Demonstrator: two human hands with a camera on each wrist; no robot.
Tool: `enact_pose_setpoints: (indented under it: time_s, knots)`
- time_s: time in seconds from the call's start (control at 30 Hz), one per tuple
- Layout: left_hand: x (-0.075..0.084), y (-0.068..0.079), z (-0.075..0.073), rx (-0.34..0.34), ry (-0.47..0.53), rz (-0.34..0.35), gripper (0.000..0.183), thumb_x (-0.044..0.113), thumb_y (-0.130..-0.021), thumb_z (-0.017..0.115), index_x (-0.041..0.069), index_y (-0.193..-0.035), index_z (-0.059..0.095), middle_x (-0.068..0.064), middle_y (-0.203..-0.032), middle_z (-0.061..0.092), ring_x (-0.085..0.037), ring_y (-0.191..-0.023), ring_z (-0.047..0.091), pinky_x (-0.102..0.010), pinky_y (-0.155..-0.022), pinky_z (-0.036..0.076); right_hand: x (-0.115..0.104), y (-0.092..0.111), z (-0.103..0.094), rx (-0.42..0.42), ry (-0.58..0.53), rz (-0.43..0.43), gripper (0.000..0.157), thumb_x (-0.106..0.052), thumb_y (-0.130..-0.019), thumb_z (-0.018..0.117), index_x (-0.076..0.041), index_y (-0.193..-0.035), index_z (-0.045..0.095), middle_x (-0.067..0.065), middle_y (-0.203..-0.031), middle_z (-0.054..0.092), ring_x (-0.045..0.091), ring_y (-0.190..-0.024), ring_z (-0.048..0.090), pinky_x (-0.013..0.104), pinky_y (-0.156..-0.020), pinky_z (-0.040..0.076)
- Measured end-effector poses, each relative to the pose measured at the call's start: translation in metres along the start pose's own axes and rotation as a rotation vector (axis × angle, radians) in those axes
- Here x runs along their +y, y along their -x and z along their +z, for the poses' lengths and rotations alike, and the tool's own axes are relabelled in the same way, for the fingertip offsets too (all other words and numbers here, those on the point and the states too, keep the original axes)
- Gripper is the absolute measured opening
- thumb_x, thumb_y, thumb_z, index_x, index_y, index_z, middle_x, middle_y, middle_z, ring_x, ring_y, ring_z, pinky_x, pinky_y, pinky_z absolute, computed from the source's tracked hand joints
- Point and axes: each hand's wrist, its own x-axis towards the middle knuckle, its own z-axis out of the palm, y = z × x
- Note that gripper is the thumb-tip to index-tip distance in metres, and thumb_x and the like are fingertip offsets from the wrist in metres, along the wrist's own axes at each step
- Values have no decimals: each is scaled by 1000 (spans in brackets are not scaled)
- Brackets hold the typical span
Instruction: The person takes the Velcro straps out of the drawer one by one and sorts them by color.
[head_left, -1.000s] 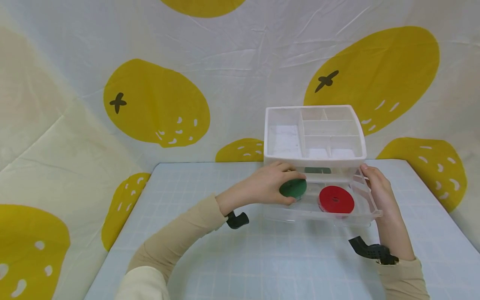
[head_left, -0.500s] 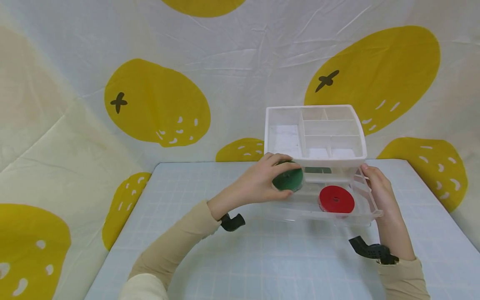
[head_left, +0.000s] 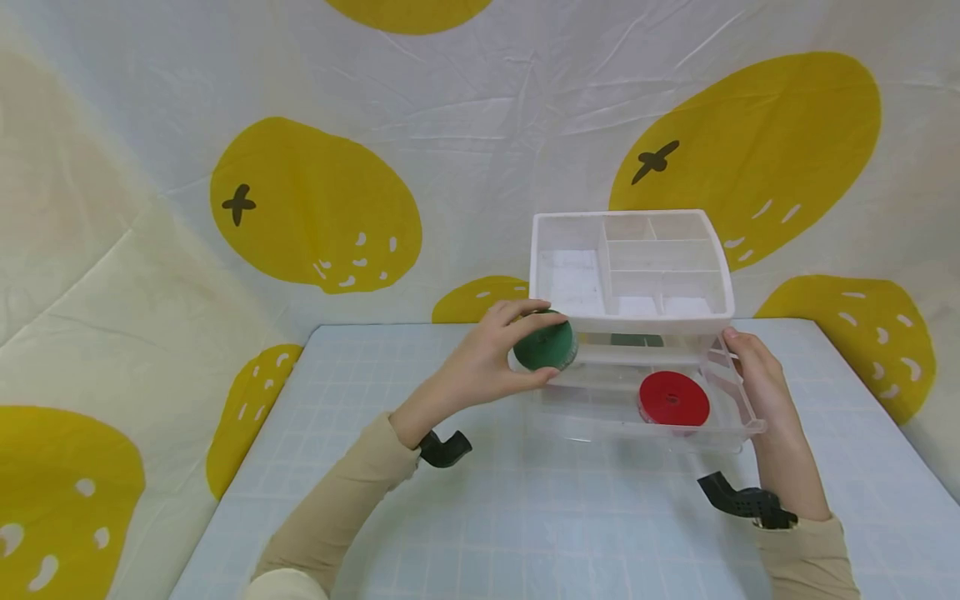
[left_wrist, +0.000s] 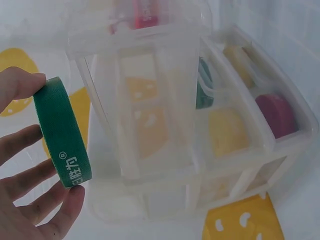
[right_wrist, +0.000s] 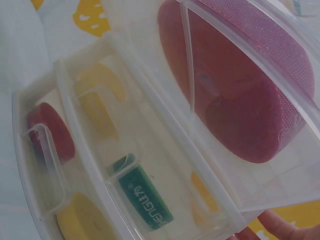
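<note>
Over the left end of the pulled-out clear drawer (head_left: 600, 429), my left hand (head_left: 483, 354) pinches a roll of green tape (head_left: 546, 346) between thumb and fingers. The left wrist view shows this green roll (left_wrist: 62, 132) edge-on, with white lettering on its rim. A roll of red tape (head_left: 673, 398) lies flat in the drawer. My right hand (head_left: 761, 375) holds the right side of the white drawer cabinet (head_left: 633, 323); most of its fingers are hidden there. Through the closed drawers show another green roll (right_wrist: 145, 195), yellow rolls (right_wrist: 85, 217) and a dark red roll (right_wrist: 50, 130).
The cabinet's top is a divided tray (head_left: 570, 275) with several compartments. It stands at the back right of the table (head_left: 450, 517), which has a pale checked cover. Behind hangs a cloth (head_left: 480, 167) with yellow fruit shapes. A black wrist mount (head_left: 442, 450) sits on each arm.
My left hand has lifted the green tape out of the drawer and carried it left, tilting it more upright. The right hand, drawer and red roll have stayed in place.
</note>
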Motion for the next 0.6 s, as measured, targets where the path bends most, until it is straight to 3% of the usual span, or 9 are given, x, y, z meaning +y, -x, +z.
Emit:
enact_pose_setpoints:
  time_s: [0.27,0.6]
  knots:
    - [-11,11,1,78,41,-57,54,30,-80,77,21,-130,58,-6,-137,51,-23,-126,44,-34,-91,53,1,0,1,1,-23,27,52,-57,-94,46,-31,-138,38,-21,-121,42,6,-113,41,69,-110,21]
    - [-29,27,17,175,109,-150,51,26,-79,79,17,-126,62,-7,-136,53,-26,-126,46,-41,-94,52,-1,-1,1,8,11,49,42,-59,-93,44,-36,-128,40,-24,-117,41,4,-107,43,64,-110,26]
